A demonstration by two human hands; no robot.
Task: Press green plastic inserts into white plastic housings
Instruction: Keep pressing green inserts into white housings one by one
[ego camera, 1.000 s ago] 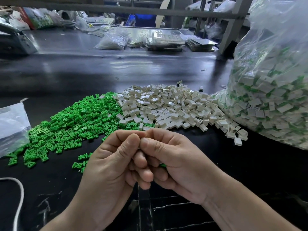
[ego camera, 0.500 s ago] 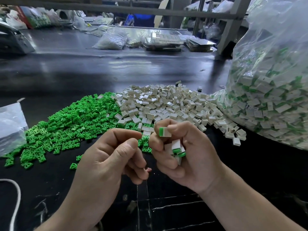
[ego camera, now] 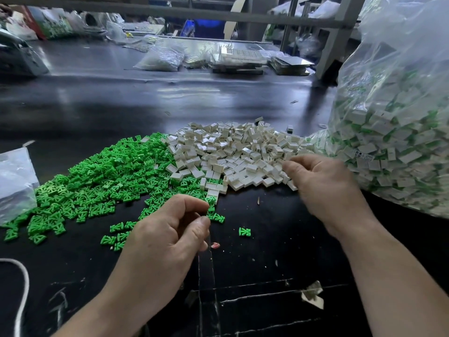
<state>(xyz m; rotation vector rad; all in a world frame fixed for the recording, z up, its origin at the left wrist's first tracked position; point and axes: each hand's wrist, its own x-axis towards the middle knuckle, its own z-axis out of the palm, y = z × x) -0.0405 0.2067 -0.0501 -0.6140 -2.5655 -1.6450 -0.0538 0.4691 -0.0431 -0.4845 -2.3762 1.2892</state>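
A heap of green inserts lies at the left of the black table, touching a heap of white housings in the middle. One loose green insert lies between my hands. My left hand hovers at the near edge of the green heap, fingers loosely curled, thumb close to the index finger, nothing visible between them. My right hand, blurred and palm down, reaches onto the right edge of the white heap with curled fingertips among the housings. Its palm is hidden.
A big clear bag full of white-and-green finished pieces stands at the right, beside my right hand. A smaller plastic bag lies at the left edge and a white cord at the near left. Trays and bags sit at the far side.
My hands have parted. The right hand, which held several white-and-green pieces, moved right and forward onto the white heap. The left hand dropped toward the green inserts.
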